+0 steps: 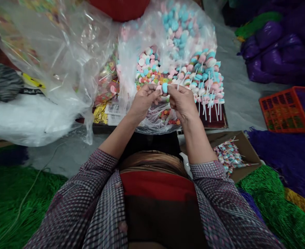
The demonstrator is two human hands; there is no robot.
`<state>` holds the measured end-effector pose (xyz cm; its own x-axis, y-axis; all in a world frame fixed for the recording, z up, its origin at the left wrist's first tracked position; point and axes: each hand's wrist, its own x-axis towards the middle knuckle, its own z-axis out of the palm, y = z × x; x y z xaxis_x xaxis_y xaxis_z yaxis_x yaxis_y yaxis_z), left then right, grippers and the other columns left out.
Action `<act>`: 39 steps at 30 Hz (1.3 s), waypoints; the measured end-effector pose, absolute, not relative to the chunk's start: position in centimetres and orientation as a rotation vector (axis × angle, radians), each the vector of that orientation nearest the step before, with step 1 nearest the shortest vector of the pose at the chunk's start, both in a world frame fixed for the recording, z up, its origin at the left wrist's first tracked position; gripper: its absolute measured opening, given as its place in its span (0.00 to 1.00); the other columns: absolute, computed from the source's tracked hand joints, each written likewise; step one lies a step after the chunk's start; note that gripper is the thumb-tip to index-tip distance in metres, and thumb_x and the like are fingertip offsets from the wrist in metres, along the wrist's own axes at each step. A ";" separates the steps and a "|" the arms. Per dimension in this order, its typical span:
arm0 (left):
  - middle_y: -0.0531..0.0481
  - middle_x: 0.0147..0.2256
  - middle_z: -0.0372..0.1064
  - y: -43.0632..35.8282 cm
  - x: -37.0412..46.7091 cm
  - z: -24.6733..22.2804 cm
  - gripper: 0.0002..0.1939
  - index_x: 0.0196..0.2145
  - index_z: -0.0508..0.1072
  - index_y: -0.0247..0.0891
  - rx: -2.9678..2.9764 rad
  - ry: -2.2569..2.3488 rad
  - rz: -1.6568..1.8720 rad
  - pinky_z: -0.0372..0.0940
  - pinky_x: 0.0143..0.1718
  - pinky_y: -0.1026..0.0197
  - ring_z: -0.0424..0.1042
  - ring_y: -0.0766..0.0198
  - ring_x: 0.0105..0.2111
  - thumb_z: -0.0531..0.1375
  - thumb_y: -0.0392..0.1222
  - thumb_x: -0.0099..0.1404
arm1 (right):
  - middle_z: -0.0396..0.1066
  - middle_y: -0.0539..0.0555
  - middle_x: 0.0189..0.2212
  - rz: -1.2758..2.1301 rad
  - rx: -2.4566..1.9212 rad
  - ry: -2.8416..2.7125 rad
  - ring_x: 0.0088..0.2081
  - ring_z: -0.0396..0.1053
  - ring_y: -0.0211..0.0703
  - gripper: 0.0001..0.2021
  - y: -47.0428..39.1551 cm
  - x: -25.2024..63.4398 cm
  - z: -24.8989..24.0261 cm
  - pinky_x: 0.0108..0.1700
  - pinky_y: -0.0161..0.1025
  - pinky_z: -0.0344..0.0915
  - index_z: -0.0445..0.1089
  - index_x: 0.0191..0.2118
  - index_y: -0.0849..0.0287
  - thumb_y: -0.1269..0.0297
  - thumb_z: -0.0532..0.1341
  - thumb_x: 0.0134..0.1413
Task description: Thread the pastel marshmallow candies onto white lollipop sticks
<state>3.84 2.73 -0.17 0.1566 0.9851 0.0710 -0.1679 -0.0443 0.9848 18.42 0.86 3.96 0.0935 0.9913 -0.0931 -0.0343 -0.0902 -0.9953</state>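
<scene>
Both hands meet over an open plastic bag of candies. My left hand is closed in a pinch on a pink marshmallow. Right beside it, a blue-and-white marshmallow is gripped between the fingertips of my right hand. The two pieces look to be touching; whether a stick runs through them is hidden by the fingers. Below and behind the hands lie small ring-shaped gummies and loose pastel marshmallows. To the right of my right hand, several marshmallow skewers are piled with their white sticks pointing toward me.
A large clear bag covers the table's left side, near gold twist ties. A cardboard box of wrapped skewers stands at lower right. Beyond are an orange crate, purple bundles and green stringy material.
</scene>
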 end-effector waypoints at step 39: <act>0.57 0.29 0.73 0.6 3.2 -1.4 0.06 0.39 0.73 0.42 1.141 1.001 1.159 0.68 0.30 0.66 0.72 0.71 0.27 0.66 0.38 0.64 | 0.70 0.45 0.21 1.045 -1.351 -1.383 0.22 0.62 0.36 0.15 -8.1 18.5 3.1 0.31 0.36 0.64 0.81 0.41 0.51 0.48 0.62 0.64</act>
<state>3.23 0.65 -1.42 0.1429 0.9897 -0.0110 -0.1549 0.0334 0.9874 18.53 -8.13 3.12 0.0133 0.9988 0.0462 0.2283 0.0420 -0.9727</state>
